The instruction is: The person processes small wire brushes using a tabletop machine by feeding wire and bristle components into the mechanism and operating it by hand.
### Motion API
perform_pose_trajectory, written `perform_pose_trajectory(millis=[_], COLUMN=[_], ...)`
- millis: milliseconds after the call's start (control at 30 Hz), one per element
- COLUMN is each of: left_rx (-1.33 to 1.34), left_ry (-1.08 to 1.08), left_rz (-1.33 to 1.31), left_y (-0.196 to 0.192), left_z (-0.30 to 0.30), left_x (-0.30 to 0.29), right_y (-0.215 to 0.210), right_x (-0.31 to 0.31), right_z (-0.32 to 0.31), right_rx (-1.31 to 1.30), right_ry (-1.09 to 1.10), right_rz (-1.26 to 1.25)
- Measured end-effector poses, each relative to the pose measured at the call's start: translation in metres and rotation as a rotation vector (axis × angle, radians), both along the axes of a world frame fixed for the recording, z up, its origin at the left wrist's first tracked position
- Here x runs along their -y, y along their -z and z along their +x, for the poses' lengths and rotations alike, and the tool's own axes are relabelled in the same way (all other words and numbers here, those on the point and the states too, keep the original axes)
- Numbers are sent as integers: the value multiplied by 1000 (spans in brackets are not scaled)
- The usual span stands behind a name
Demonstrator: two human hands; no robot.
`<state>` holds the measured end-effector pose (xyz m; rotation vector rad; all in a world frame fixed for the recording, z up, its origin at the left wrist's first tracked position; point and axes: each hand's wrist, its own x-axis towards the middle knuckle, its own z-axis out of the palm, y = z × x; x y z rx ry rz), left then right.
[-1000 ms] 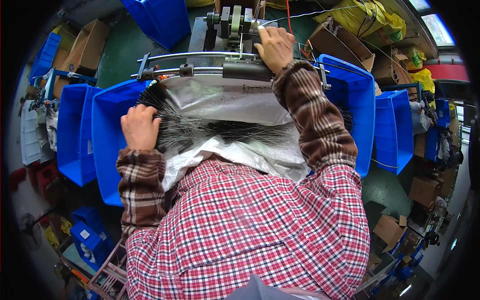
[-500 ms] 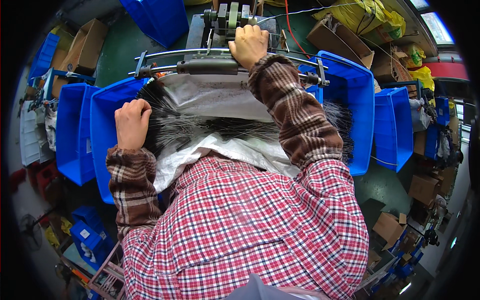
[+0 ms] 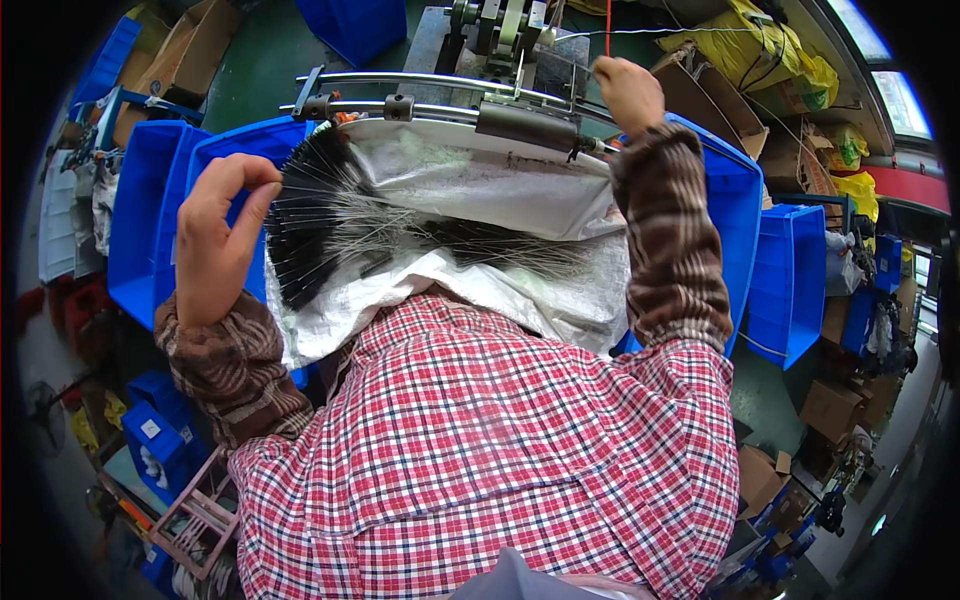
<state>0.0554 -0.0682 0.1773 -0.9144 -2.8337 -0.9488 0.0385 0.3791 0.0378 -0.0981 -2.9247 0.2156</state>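
One hand, the left hand (image 3: pixel 222 235), has its thumb and forefinger narrow, the tips together or nearly so, beside the black ends of a fan of thin wires (image 3: pixel 310 222); whether a wire is pinched between them cannot be told. The wires lie on a white sheet (image 3: pixel 480 180) in front of the person's red checked garment (image 3: pixel 450 420). The right hand (image 3: pixel 632 95), well apart, is curled near the right end of a metal rail (image 3: pixel 445 112) carrying a dark cylinder (image 3: pixel 525 124); what it grips cannot be made out. Blue bins (image 3: pixel 738 210) flank the sheet.
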Motion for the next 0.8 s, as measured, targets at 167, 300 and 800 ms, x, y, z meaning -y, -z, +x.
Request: perform_pose_trajectory(millis=[167,300,800], left_rx=[173,161,-96], left_ry=[129,97,-37], left_rz=[258,364,-347], left_y=[34,70,138], left_z=[0,-2,-10], left_x=[-51,-103,-44], right_y=[-64,-61,40], right_x=[30,136,56], right_z=[67,63,-40], right_rx=[347,10,-211], right_ry=[-182,-500,-27], right_rz=[-588,-721,133])
